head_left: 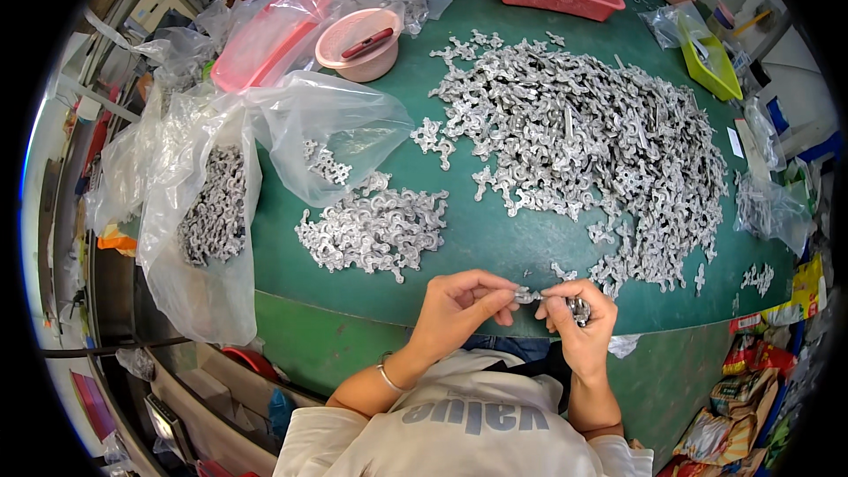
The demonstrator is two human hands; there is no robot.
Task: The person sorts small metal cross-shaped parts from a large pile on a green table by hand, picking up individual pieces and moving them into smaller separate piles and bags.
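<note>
Holding a small metal piece near the desk edge

Looks silver-grey, knobbly, uneven in outline. Pinched by the left hand, with the right hand curled around shiny metal parts, fingertips at the piece's right end.

You get bright, even light, with glints on the clear plastic bag toward ten o'clock; fisheye distortion bows your table edge near six o'clock.
</note>
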